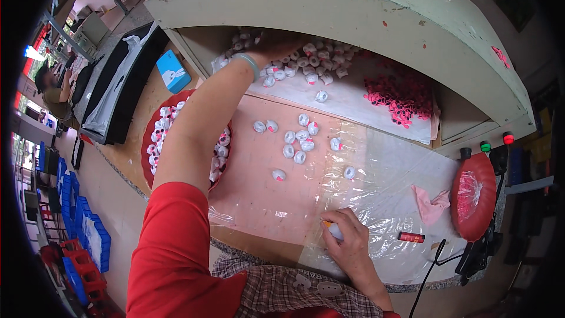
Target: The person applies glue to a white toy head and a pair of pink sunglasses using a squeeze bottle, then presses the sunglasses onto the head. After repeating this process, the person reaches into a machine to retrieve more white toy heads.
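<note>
Has the left hand [281, 46] far forward, under the front edge of the pale cabinet [306, 9], at the heap of small white pieces [325, 62]. Cannot tell, in the shadow there, whether spread or pinching. Holds a small white thing [335, 231] with an orange tip in the right hand [351, 240], with fingers closed around it, close to the body above the clear film [382, 200]. Shows the orange tip aimed forward and left, as far as visible past the fingers. Between the two hands, on the pink-covered worktop [259, 200], a loose group of white pieces [302, 135]: ahead and slightly left of the right hand, well apart from it, and on the body side of the left hand. Almost straight ahead of the right hand, a single white piece [349, 172], nearer to that hand than to the left. Stubby and round, with no clear long axis to line up with. Under the left forearm [194, 135], a red bowl [145, 153] of similar pieces; right of the heap, inside the cabinet, a spread of pink bits [402, 100].
</note>
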Motion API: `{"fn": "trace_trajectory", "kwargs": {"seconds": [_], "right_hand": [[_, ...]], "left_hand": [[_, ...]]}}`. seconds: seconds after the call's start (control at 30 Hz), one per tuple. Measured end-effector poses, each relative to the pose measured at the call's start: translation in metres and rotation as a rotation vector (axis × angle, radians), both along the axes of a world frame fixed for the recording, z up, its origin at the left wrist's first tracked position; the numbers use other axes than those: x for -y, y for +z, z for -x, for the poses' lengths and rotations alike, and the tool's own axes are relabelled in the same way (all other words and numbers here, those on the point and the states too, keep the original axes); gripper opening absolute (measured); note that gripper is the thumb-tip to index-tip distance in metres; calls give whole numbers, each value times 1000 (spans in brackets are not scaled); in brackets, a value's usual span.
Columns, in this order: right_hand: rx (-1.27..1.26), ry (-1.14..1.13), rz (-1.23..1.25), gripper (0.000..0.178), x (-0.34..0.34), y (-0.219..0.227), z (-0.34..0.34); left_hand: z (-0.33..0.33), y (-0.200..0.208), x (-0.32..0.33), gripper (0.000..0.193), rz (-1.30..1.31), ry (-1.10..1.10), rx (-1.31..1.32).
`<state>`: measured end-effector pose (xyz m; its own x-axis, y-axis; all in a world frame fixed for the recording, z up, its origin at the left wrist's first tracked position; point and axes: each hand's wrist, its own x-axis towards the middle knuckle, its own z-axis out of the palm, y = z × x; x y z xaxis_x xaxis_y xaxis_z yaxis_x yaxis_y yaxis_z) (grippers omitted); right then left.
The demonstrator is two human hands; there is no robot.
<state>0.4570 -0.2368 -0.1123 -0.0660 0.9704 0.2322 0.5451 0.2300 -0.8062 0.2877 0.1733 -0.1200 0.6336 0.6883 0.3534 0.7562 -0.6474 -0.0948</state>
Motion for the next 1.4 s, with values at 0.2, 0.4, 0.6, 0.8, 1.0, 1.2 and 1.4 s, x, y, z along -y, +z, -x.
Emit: {"fn": "trace_trajectory", "kwargs": {"seconds": [0.2, 0.4, 0.6, 0.8, 1.0, 1.2, 1.4], "right_hand": [[44, 26, -55, 35, 5, -5, 0], [65, 50, -82, 35, 9, -4, -2], [78, 75, -93, 37, 11, -3, -3], [90, 81, -88, 39, 9, -4, -3], [87, 65, -107, 40, 10, -5, -4], [-28, -72, -202, 30, 12, 1, -7], [-437, -374, -169, 17, 14, 10, -21]], "left_hand": [[4, -6, 21, 34, 61, -88, 29], [24, -7, 46, 30, 22, -365, 35], [13, 17, 57, 35, -213, -324, -157], [-57, -2, 62, 45, -80, -385, -34], [-30, -12, 37, 46, -60, -285, -12], [-16, 14, 106, 28, -175, -240, 340], [-41, 14, 252, 21, 297, -480, 469]]}}
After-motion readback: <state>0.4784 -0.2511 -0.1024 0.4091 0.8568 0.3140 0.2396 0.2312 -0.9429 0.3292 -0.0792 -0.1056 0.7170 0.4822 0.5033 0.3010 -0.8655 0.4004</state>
